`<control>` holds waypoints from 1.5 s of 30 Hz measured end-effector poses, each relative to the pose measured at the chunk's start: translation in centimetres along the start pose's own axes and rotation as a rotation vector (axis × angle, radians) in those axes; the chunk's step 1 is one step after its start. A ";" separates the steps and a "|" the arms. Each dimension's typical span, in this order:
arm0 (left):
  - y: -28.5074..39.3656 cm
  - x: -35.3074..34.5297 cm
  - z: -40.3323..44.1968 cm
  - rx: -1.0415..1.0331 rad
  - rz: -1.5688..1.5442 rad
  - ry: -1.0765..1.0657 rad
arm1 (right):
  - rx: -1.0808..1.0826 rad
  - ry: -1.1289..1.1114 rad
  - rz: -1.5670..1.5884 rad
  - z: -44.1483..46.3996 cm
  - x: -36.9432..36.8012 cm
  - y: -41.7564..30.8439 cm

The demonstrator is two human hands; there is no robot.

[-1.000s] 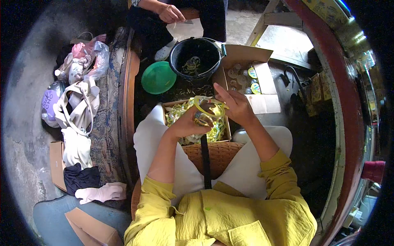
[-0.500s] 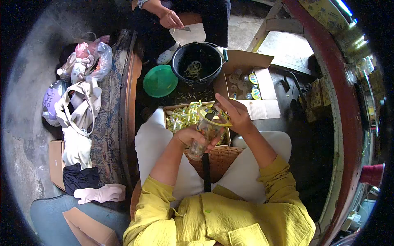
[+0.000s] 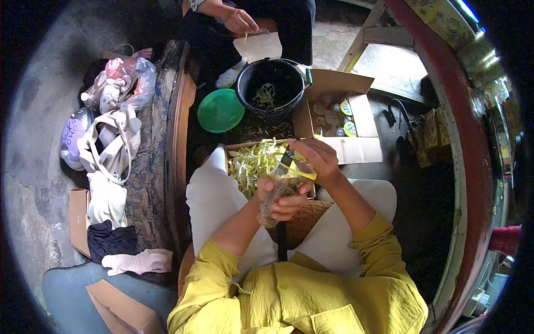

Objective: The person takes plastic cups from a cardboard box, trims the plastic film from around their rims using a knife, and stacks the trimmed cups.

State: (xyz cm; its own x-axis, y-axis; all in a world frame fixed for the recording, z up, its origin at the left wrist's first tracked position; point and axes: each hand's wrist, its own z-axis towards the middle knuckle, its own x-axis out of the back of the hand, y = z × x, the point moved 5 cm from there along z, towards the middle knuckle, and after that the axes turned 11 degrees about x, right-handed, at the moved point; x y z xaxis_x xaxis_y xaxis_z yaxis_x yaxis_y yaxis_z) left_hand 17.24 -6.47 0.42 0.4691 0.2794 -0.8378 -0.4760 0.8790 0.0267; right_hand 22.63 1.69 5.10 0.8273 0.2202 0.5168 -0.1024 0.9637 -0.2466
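My left hand (image 3: 285, 201) is wrapped round a clear plastic jar (image 3: 270, 214), which is tilted with its yellow-rimmed mouth away from me. At that rim my right hand (image 3: 321, 161) is closed, its fingers curled over the edge. Near its fingertips a small dark piece shows at the mouth; I cannot tell whether it is part of the jar. Just beyond sits a cardboard box (image 3: 229, 148) full of yellow-green strips (image 3: 250, 167), partly hidden by the jar and my hands.
A black bucket (image 3: 245, 100) with some strips inside stands ahead, beside a green round lid (image 3: 221, 111). Right of it, an open carton (image 3: 361, 114) holds several lidded jars. Another person's hand (image 3: 241, 21) holds a small flat blade or strip. Bags (image 3: 114, 139) lie at left.
My right index finger, raised before, has bent down to the jar's rim. My left fingers have shifted further round the jar. The view has moved slightly.
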 end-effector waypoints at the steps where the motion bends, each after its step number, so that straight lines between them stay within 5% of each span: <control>1: -0.1 -0.2 0.3 -0.006 -0.022 -0.033 | -0.002 0.008 -0.001 0.0 0.0 -0.1; 6: 0.2 -1.5 1.0 0.009 -0.070 -0.072 | 0.058 -0.001 -0.089 0.1 0.7 -0.2; 12: 0.9 -0.9 -0.3 -0.020 0.027 0.128 | -0.387 0.169 -0.044 -0.7 2.0 2.7; 17: 1.7 -2.1 -1.8 -0.002 0.247 0.334 | -0.475 0.091 -0.037 -3.2 -0.2 5.6; 20: 3.3 -4.0 -5.1 -0.245 0.459 0.564 | -0.671 -0.254 0.090 -4.3 -2.7 5.8; 21: 4.7 -4.9 -5.3 -0.310 0.599 0.496 | -0.724 -0.440 0.065 -6.7 -4.6 6.9; 24: 7.7 -6.7 -6.9 -0.691 0.663 0.484 | -0.609 -0.864 -0.059 -8.7 -7.3 6.2; 27: 9.5 -6.1 -9.6 -1.098 0.595 0.704 | -0.573 -1.035 -0.103 -9.1 -8.3 5.6; 30: 9.9 -5.3 -10.2 -1.215 0.539 0.842 | -0.501 -1.075 -0.080 -11.2 -9.7 6.4; 39: 9.5 -4.0 -9.5 -1.122 0.820 1.143 | -0.373 -1.044 -0.211 -13.1 -9.4 7.0; 45: 9.4 -3.7 -9.4 -1.089 0.783 1.168 | -0.660 -1.227 -0.112 -13.1 -9.2 7.1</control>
State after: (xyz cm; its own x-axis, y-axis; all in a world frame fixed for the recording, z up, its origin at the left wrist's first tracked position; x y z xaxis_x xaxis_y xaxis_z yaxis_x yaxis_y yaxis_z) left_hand 4.07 -2.90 -1.34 -0.5787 -0.3529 -0.7352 -0.7652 -0.0769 0.6392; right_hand 21.51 4.57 -12.12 -0.2269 0.4688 0.8537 0.4909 0.8121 -0.3155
